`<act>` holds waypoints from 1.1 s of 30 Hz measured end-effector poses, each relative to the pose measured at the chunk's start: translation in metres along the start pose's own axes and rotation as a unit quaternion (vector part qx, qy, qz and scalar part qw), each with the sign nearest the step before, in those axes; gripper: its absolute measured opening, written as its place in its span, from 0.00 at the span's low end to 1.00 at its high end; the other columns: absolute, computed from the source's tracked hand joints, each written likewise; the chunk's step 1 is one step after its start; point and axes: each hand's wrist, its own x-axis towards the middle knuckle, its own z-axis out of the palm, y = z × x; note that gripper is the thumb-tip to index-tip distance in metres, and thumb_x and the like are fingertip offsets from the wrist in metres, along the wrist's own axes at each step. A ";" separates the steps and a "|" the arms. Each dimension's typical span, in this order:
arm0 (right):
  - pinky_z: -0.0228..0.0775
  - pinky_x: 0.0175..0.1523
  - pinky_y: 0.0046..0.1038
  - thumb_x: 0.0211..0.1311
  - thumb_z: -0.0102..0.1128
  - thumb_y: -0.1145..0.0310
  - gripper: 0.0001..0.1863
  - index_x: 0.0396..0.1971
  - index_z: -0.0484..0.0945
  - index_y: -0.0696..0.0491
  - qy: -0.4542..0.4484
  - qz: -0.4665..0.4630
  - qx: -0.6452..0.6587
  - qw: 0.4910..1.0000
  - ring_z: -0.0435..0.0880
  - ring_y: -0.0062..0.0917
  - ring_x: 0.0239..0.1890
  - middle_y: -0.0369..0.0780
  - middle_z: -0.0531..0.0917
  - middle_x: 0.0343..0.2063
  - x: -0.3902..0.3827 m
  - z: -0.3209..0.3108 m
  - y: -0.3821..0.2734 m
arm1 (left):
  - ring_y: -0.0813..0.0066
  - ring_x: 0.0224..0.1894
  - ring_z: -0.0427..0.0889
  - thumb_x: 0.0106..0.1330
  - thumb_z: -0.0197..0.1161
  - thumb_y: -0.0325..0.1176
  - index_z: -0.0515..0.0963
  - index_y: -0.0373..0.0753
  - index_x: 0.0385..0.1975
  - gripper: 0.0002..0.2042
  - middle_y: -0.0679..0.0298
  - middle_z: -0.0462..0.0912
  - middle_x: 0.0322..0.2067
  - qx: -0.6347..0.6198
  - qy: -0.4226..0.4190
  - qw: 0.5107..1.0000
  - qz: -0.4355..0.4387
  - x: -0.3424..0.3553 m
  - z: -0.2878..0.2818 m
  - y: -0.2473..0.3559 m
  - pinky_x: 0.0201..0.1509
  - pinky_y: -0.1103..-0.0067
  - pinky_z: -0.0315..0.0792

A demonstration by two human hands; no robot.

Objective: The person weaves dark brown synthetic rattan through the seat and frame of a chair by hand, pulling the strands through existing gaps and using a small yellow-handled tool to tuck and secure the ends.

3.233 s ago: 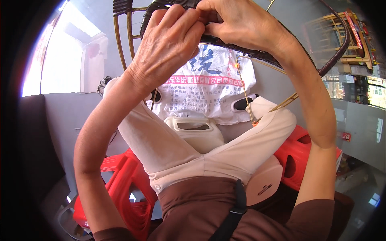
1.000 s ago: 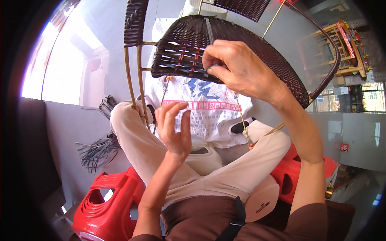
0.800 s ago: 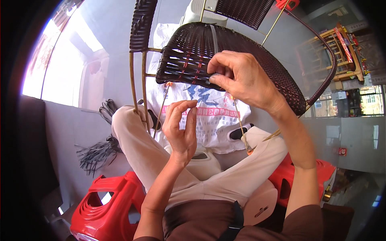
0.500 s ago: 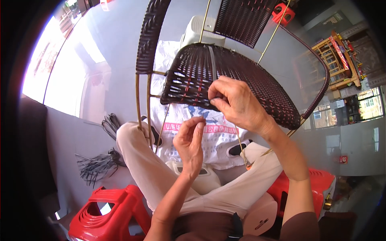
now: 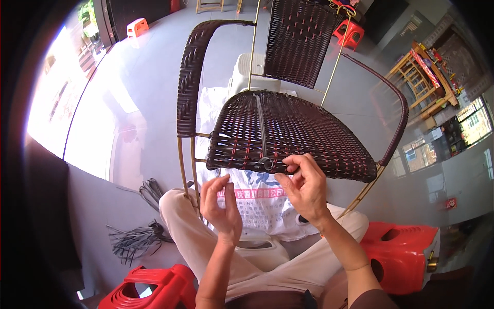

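Note:
A chair with a dark brown woven seat [image 5: 298,134] and brass-coloured frame stands in front of me. A grey flat strip [image 5: 261,126] runs over the seat from back to front and ends in a small loop [image 5: 265,164] at the front edge. My right hand [image 5: 307,190] is just right of that loop, thumb and fingers apart, nothing visible between them. My left hand [image 5: 221,208] is raised left of it, below the seat's front edge, with fingers loosely bent and apart. I see nothing in it.
A printed white sack [image 5: 252,206] lies under the chair. Bundles of grey strips [image 5: 136,241] rest on the floor at left. Red plastic stools [image 5: 154,288] stand at my left and right [image 5: 401,252]. The woven armrest [image 5: 190,87] curves up on the left.
My right hand has come out of its pinch and lies lower, beside the loop now seen at the seat edge. My left hand has moved left and opened. The view has tilted up.

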 end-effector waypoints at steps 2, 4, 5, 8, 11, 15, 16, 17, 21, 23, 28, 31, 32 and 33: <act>0.66 0.23 0.20 0.46 0.68 0.73 0.16 0.36 0.73 0.58 -0.005 0.007 -0.044 0.999 0.71 0.19 0.21 0.38 0.72 0.28 0.002 0.004 -0.005 | 0.63 0.35 0.76 0.50 0.58 0.15 0.78 0.33 0.35 0.12 0.56 0.77 0.32 0.053 -0.029 0.994 0.086 0.027 -0.002 0.010 0.40 0.75 0.70; 0.69 0.27 0.26 0.45 0.67 0.72 0.15 0.34 0.74 0.57 0.009 -0.040 -0.086 0.995 0.77 0.26 0.24 0.39 0.74 0.29 0.009 0.009 -0.006 | 0.66 0.38 0.77 0.49 0.59 0.16 0.78 0.34 0.35 0.12 0.58 0.77 0.33 0.068 -0.100 0.986 0.113 0.050 -0.001 0.016 0.42 0.77 0.69; 0.69 0.27 0.27 0.46 0.66 0.75 0.11 0.31 0.75 0.57 0.011 -0.042 -0.097 0.994 0.78 0.28 0.24 0.38 0.74 0.27 0.011 0.015 -0.002 | 0.65 0.37 0.77 0.49 0.60 0.17 0.79 0.34 0.34 0.12 0.58 0.78 0.33 0.081 -0.128 0.981 0.123 0.058 -0.002 0.015 0.42 0.76 0.69; 0.69 0.27 0.28 0.46 0.62 0.78 0.06 0.25 0.75 0.57 0.006 -0.060 -0.056 0.997 0.78 0.29 0.23 0.38 0.75 0.23 0.025 0.018 -0.001 | 0.63 0.36 0.75 0.47 0.62 0.20 0.79 0.36 0.33 0.11 0.61 0.78 0.32 0.142 -0.185 0.952 0.196 0.079 -0.002 0.020 0.43 0.73 0.68; 0.69 0.27 0.25 0.45 0.61 0.81 0.05 0.25 0.76 0.57 -0.024 -0.046 -0.027 0.998 0.78 0.28 0.21 0.38 0.75 0.24 0.038 0.015 0.002 | 0.65 0.36 0.75 0.47 0.63 0.20 0.80 0.37 0.32 0.10 0.63 0.78 0.32 0.122 -0.295 0.934 0.161 0.091 0.002 0.021 0.43 0.73 0.67; 0.62 0.22 0.16 0.46 0.60 0.83 0.05 0.26 0.76 0.60 -0.036 -0.027 0.033 0.998 0.71 0.13 0.18 0.35 0.74 0.23 0.039 0.008 0.004 | 0.66 0.37 0.75 0.46 0.63 0.20 0.80 0.37 0.30 0.10 0.63 0.79 0.32 0.118 -0.296 0.931 0.180 0.091 0.004 0.017 0.43 0.74 0.67; 0.61 0.22 0.16 0.46 0.60 0.83 0.06 0.26 0.76 0.60 -0.041 -0.033 0.027 0.998 0.70 0.12 0.17 0.35 0.74 0.23 0.038 0.009 0.005 | 0.66 0.37 0.75 0.46 0.63 0.20 0.80 0.37 0.30 0.10 0.63 0.79 0.32 0.118 -0.297 0.931 0.178 0.089 0.003 0.015 0.43 0.74 0.67; 0.61 0.22 0.16 0.46 0.60 0.83 0.06 0.27 0.77 0.60 -0.045 -0.039 0.021 0.998 0.69 0.12 0.17 0.34 0.74 0.24 0.038 0.009 0.005 | 0.66 0.38 0.75 0.46 0.63 0.20 0.80 0.37 0.30 0.10 0.63 0.79 0.33 0.112 -0.296 0.931 0.181 0.088 0.002 0.012 0.43 0.75 0.68; 0.61 0.23 0.16 0.46 0.61 0.82 0.08 0.29 0.78 0.59 -0.067 -0.050 0.022 0.996 0.68 0.12 0.17 0.34 0.74 0.25 0.042 0.008 -0.008 | 0.66 0.39 0.76 0.45 0.63 0.20 0.79 0.36 0.28 0.09 0.64 0.79 0.34 0.094 -0.293 0.934 0.183 0.085 -0.002 0.007 0.44 0.75 0.68; 0.62 0.23 0.16 0.46 0.63 0.81 0.09 0.31 0.78 0.59 -0.104 -0.060 0.008 0.993 0.67 0.13 0.17 0.34 0.75 0.26 0.042 0.005 -0.009 | 0.66 0.39 0.76 0.45 0.63 0.19 0.79 0.36 0.28 0.09 0.63 0.78 0.35 0.080 -0.285 0.937 0.183 0.084 -0.003 0.006 0.44 0.74 0.69; 0.63 0.24 0.21 0.50 0.60 0.79 0.05 0.29 0.77 0.60 -0.129 -0.071 -0.043 0.988 0.71 0.17 0.19 0.38 0.75 0.23 0.047 0.006 0.001 | 0.64 0.40 0.77 0.45 0.64 0.17 0.78 0.34 0.31 0.11 0.57 0.77 0.39 0.021 -0.137 0.980 0.141 0.060 -0.003 0.008 0.42 0.75 0.73; 0.67 0.34 0.33 0.53 0.57 0.77 0.02 0.25 0.74 0.59 -0.146 -0.059 -0.068 0.985 0.75 0.34 0.26 0.42 0.75 0.23 0.049 0.005 -0.001 | 0.64 0.40 0.76 0.46 0.64 0.18 0.77 0.34 0.32 0.12 0.57 0.76 0.38 0.032 -0.050 0.993 0.100 0.030 -0.009 0.005 0.45 0.74 0.71; 0.66 0.35 0.34 0.53 0.55 0.77 0.02 0.25 0.72 0.59 -0.149 -0.055 -0.059 0.986 0.75 0.35 0.27 0.42 0.74 0.23 0.049 0.004 0.001 | 0.64 0.40 0.76 0.48 0.63 0.18 0.77 0.34 0.33 0.12 0.58 0.76 0.37 0.017 -0.032 0.996 0.079 0.019 -0.010 0.004 0.44 0.75 0.70; 0.66 0.35 0.34 0.53 0.55 0.77 0.02 0.25 0.72 0.59 -0.149 -0.055 -0.060 0.985 0.75 0.35 0.27 0.42 0.74 0.23 0.049 0.002 0.001 | 0.66 0.39 0.76 0.49 0.62 0.18 0.77 0.34 0.34 0.11 0.58 0.76 0.35 -0.010 -0.027 0.998 0.053 0.009 -0.010 0.002 0.43 0.77 0.69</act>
